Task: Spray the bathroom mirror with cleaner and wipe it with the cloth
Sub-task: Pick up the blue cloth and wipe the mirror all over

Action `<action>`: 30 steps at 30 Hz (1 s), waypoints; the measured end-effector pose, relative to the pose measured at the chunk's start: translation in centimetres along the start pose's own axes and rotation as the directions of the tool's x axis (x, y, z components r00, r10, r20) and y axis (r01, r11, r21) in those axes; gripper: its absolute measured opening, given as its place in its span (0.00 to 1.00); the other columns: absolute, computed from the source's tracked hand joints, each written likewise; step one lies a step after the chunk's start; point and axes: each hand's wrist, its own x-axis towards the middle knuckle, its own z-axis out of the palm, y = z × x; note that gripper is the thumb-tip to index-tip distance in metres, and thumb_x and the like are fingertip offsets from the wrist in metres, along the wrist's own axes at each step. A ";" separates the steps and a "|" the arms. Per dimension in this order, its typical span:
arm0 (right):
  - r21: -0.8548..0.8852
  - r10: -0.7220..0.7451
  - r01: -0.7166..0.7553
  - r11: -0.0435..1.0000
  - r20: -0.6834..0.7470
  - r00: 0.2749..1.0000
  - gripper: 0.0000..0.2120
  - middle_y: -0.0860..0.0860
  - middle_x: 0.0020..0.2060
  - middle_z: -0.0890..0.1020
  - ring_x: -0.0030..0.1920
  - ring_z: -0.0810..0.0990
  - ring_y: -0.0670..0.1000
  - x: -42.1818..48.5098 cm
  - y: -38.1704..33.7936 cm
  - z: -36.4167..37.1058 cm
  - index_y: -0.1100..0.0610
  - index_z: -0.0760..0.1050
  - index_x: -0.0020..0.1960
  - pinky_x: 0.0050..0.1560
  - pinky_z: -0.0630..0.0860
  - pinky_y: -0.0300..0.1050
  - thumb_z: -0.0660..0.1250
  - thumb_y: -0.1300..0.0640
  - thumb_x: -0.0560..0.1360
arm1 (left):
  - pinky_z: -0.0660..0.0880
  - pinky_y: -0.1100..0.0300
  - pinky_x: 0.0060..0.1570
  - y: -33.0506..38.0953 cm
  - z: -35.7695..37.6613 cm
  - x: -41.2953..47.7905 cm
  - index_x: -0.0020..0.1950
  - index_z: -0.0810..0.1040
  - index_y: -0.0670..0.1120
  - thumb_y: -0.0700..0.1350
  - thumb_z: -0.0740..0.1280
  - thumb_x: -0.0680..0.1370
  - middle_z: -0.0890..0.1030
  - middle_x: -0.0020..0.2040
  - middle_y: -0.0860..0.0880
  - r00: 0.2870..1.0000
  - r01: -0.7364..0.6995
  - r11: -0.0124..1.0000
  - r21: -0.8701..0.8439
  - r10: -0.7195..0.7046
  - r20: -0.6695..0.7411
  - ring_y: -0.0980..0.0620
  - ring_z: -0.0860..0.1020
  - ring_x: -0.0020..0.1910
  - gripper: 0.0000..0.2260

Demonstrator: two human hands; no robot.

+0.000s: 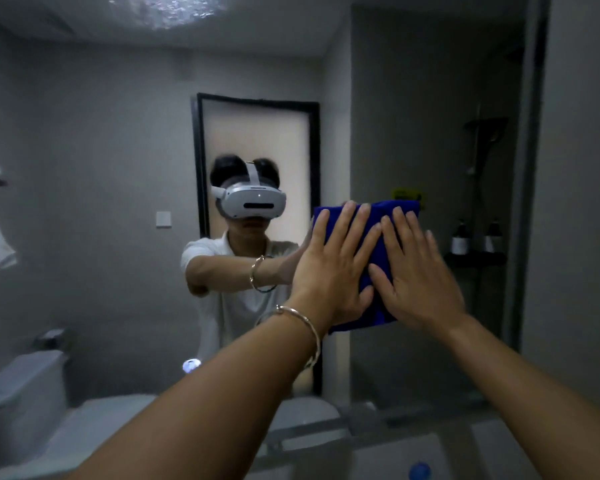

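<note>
— what fills the view?
— the mirror, reflecting the person and a door behind.
— and the cloth?
— the blue cloth sits flat on the glass, right of the reflection.
— the hands?
— left hand and right hand lie side by side, fingers spread, palms pressing it (neither curls around it).
— smaller?
— a bangle on the left wrist.
</note>
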 end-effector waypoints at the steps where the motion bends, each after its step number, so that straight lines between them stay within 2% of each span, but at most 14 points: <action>1: 0.006 0.000 0.000 1.000 0.010 1.000 0.32 0.50 0.75 0.40 0.75 0.37 0.49 0.1 1.9 -0.2 0.54 0.37 0.75 0.73 0.40 0.50 0.40 0.39 0.77 | 0.31 0.42 0.69 1.3 0.0 1.5 0.76 0.36 0.45 0.60 0.49 0.79 0.34 0.75 0.41 1.000 0.004 1.000 0.003 -0.004 -0.002 0.41 0.33 0.74 0.35; 3: 0.042 0.011 -0.012 0.999 0.020 1.000 0.33 0.47 0.73 0.35 0.73 0.33 0.46 0.1 5.4 -0.8 0.51 0.33 0.73 0.72 0.35 0.46 0.37 0.37 0.75 | 0.31 0.43 0.68 3.8 -0.2 4.3 0.76 0.36 0.45 0.60 0.49 0.79 0.34 0.76 0.41 1.000 -0.002 1.000 0.005 0.002 -0.009 0.41 0.34 0.74 0.34; 6: 0.127 0.046 -0.050 0.991 0.031 0.998 0.31 0.44 0.72 0.33 0.72 0.31 0.44 0.2 9.2 -1.7 0.48 0.32 0.72 0.71 0.33 0.44 0.35 0.36 0.74 | 0.31 0.43 0.68 7.0 -0.5 7.6 0.76 0.36 0.45 0.61 0.49 0.78 0.34 0.76 0.42 1.000 0.007 1.000 0.009 -0.007 -0.001 0.41 0.33 0.74 0.35; 10: 0.125 0.023 -0.028 0.992 0.035 0.999 0.26 0.45 0.70 0.33 0.71 0.32 0.44 0.6 11.5 -2.8 0.51 0.34 0.73 0.71 0.32 0.43 0.43 0.46 0.82 | 0.32 0.42 0.69 8.8 -0.8 9.6 0.75 0.34 0.45 0.64 0.47 0.78 0.33 0.75 0.41 0.998 0.052 0.997 0.058 -0.054 0.037 0.41 0.33 0.74 0.36; 15: 0.164 0.070 -0.072 0.984 0.021 0.997 0.27 0.48 0.70 0.32 0.72 0.32 0.47 1.4 11.6 -3.1 0.54 0.31 0.72 0.72 0.34 0.45 0.45 0.51 0.82 | 0.32 0.42 0.69 9.7 -1.5 10.8 0.74 0.32 0.45 0.67 0.44 0.77 0.32 0.75 0.42 0.994 0.081 0.993 0.088 -0.087 0.065 0.42 0.32 0.73 0.38; 18: 0.194 0.115 -0.113 0.975 0.003 0.993 0.28 0.51 0.75 0.36 0.74 0.34 0.48 2.8 13.1 -4.2 0.56 0.34 0.75 0.74 0.37 0.47 0.46 0.54 0.82 | 0.33 0.42 0.70 10.3 -2.3 13.6 0.75 0.32 0.45 0.67 0.45 0.77 0.32 0.75 0.42 0.994 0.090 0.992 0.083 -0.094 0.050 0.42 0.32 0.73 0.39; 24: 0.152 0.138 -0.148 0.977 0.075 0.988 0.28 0.53 0.75 0.36 0.75 0.35 0.51 4.7 17.8 -7.2 0.59 0.35 0.76 0.74 0.39 0.47 0.46 0.55 0.82 | 0.32 0.42 0.69 13.1 -3.4 19.2 0.75 0.32 0.44 0.69 0.47 0.76 0.31 0.75 0.42 0.993 0.114 0.990 0.089 -0.117 0.032 0.42 0.32 0.73 0.42; 27: 0.192 0.173 -0.190 0.963 0.104 0.980 0.29 0.53 0.76 0.36 0.75 0.35 0.51 5.6 19.5 -8.2 0.59 0.35 0.76 0.75 0.42 0.49 0.48 0.56 0.82 | 0.32 0.42 0.68 14.4 -3.9 21.5 0.75 0.32 0.44 0.69 0.48 0.76 0.32 0.75 0.42 0.994 0.106 0.991 0.086 -0.107 0.012 0.42 0.32 0.73 0.42; 30: 0.229 0.165 -0.175 0.958 0.062 0.984 0.29 0.53 0.75 0.36 0.75 0.36 0.51 6.2 20.6 -7.8 0.59 0.34 0.75 0.75 0.42 0.49 0.47 0.56 0.82 | 0.33 0.43 0.70 14.1 -3.8 22.4 0.76 0.34 0.45 0.70 0.47 0.75 0.34 0.76 0.42 0.997 0.063 0.992 0.108 -0.057 -0.058 0.42 0.34 0.74 0.42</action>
